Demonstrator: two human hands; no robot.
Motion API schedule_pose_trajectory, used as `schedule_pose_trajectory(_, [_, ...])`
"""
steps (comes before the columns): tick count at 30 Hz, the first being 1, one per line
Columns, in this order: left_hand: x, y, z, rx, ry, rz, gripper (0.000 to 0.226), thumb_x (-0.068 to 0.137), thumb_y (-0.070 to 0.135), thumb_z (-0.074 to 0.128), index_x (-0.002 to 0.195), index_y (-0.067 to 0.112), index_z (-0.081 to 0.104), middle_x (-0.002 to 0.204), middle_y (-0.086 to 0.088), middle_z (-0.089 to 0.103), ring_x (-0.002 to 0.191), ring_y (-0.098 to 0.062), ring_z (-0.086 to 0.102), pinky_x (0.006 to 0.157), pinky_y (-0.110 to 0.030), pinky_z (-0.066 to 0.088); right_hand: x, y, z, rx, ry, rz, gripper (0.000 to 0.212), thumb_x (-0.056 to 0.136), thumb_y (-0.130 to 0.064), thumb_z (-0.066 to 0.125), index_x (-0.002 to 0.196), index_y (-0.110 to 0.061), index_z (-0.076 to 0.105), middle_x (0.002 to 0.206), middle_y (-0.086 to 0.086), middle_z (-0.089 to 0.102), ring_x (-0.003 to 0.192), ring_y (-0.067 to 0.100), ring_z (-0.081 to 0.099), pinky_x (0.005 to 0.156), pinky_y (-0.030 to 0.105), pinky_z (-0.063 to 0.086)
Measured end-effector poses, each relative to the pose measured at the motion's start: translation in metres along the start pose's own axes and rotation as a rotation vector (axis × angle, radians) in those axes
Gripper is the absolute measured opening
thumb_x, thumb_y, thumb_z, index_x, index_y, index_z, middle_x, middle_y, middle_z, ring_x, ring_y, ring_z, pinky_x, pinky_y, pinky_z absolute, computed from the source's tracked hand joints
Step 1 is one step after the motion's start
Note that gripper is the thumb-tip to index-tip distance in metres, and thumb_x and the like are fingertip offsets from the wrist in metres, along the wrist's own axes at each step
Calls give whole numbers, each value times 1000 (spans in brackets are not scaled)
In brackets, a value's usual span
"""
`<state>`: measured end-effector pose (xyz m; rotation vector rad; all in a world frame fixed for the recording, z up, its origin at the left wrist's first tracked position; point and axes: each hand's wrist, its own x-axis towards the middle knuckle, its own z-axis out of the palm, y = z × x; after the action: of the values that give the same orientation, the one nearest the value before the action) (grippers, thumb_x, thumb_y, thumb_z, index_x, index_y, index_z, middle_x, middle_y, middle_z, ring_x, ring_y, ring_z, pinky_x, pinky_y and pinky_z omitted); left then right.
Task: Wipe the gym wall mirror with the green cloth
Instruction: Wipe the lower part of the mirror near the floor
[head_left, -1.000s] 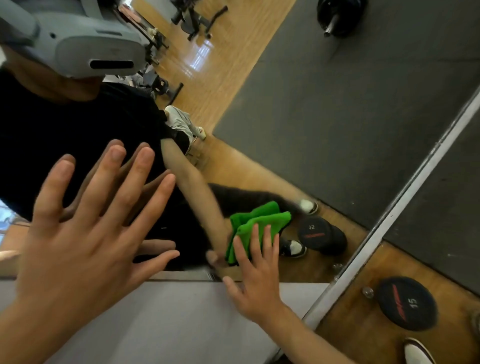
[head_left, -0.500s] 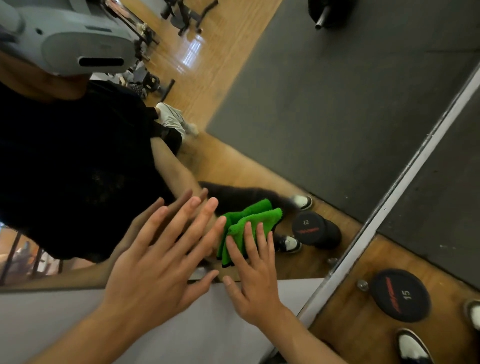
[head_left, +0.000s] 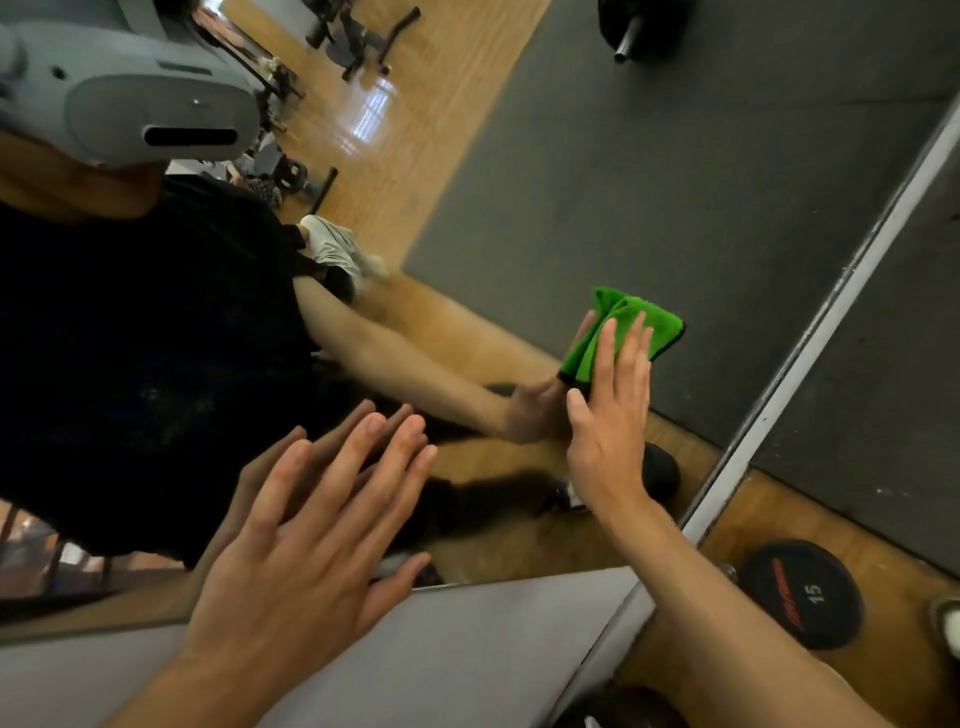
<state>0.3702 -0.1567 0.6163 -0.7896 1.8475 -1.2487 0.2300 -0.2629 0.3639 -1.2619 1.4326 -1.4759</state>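
Nearest, in the lower left of the frame: left hand (head_left: 306, 525), fingers straight and fanned apart, holding nothing, seemingly braced flat against the mirror (head_left: 649, 171), wrist lying over the grey panel (head_left: 457, 665) along the glass. Farther in, at right centre: right hand (head_left: 610, 415), fingers straight and close together, pressing the green cloth (head_left: 636, 325) flat to the glass rather than curling round it. Cloth folded and bunched, partly under the fingers, poking out past the fingertips toward the upper right; long axis roughly in line with those fingers, lower left to upper right. Right hand already on the cloth, so plainly the nearer; left hand well apart, down and to the left. Near the right wrist and the cloth: pale frame strip (head_left: 810, 338), running diagonally from bottom centre to the upper right corner, marking one edge of the mirror; another edge under the left palm, against the grey panel. Little room, then, toward the right or the bottom of the frame; probably best swept up and leftward, over the broad glass reflecting dark mat and wooden floor. Beyond the strip, at lower right: dumbbell marked 15 (head_left: 802, 595) on the floor, out of the way. Likely risks: cloth slipping from under flat fingers, left forearm crossing the stroke.
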Motion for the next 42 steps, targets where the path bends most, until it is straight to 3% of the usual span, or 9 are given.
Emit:
schedule_pose_trajectory(5, [1, 3, -2, -7, -20, -7, 84, 100, 65, 40, 164, 10, 36, 174, -13, 24, 161, -33, 19, 130, -56, 5, -71, -34, 39, 21, 14, 43, 89, 95, -34, 41, 166, -30, -11, 175, 0, -16, 161, 34, -9, 129, 57, -2])
schedule_pose_trajectory(10, [0, 2, -3, -25, -34, 8, 80, 104, 63, 34, 165, 12, 34, 175, -12, 22, 162, -33, 15, 131, -57, 1, -188, -20, 58, -70, -225, -85, 70, 111, -56, 19, 168, -20, 1, 176, 11, -6, 161, 36, -5, 117, 54, 18])
schedule_pose_trajectory(15, [-5, 5, 6, -24, 21, -20, 79, 102, 59, 40, 164, 10, 37, 174, -14, 24, 161, -35, 17, 130, -57, 4, -72, -17, 29, 12, -84, -59, 88, 95, -34, 41, 166, -35, -11, 175, -2, -17, 161, 32, -11, 128, 56, 0])
schedule_pose_trajectory(20, [-2, 7, 9, -114, 42, -31, 75, 100, 52, 46, 163, 12, 39, 175, -14, 22, 162, -37, 15, 131, -57, -2, 54, -57, -17, 124, 67, -22, 68, 103, -34, 23, 166, -23, -2, 174, 3, -11, 161, 28, -16, 126, 62, -11])
schedule_pose_trajectory(23, [4, 10, 7, -286, 26, -88, 73, 98, 47, 50, 162, 15, 38, 175, -13, 19, 162, -36, 14, 131, -55, -2, 20, -73, -4, 35, 42, -104, 73, 101, -30, 27, 167, -23, -4, 174, 5, -11, 161, 34, -12, 127, 59, -10])
schedule_pose_trajectory(26, [1, 7, 3, -87, 59, -29, 74, 102, 54, 42, 163, 12, 39, 174, -12, 26, 160, -34, 21, 127, -56, 13, -73, -52, 24, -21, -111, -250, 63, 110, -37, 22, 168, -23, 1, 176, 8, -8, 161, 40, -3, 127, 62, -1])
schedule_pose_trajectory(30, [0, 5, 3, -17, 44, -22, 77, 102, 56, 42, 163, 9, 39, 174, -13, 26, 160, -34, 22, 128, -57, 11, -137, -23, 27, -62, -270, -166, 61, 112, -47, 17, 168, -28, 3, 176, 6, -3, 161, 36, -1, 120, 59, 14])
schedule_pose_trajectory(35, [1, 3, 1, 5, 4, -5, 79, 101, 57, 40, 164, 8, 36, 174, -16, 22, 161, -37, 17, 130, -60, 4, -21, -49, 8, -13, -36, -121, 79, 101, -34, 35, 165, -39, -10, 174, -4, -19, 161, 33, -11, 129, 53, -11])
schedule_pose_trajectory(42, [-2, 5, 3, 33, -13, -9, 82, 101, 59, 41, 164, 7, 36, 174, -17, 23, 161, -37, 19, 131, -60, 2, -6, -86, 1, 21, 20, -177, 72, 102, -28, 33, 167, -28, 3, 175, 3, -8, 162, 33, -7, 128, 60, -4])
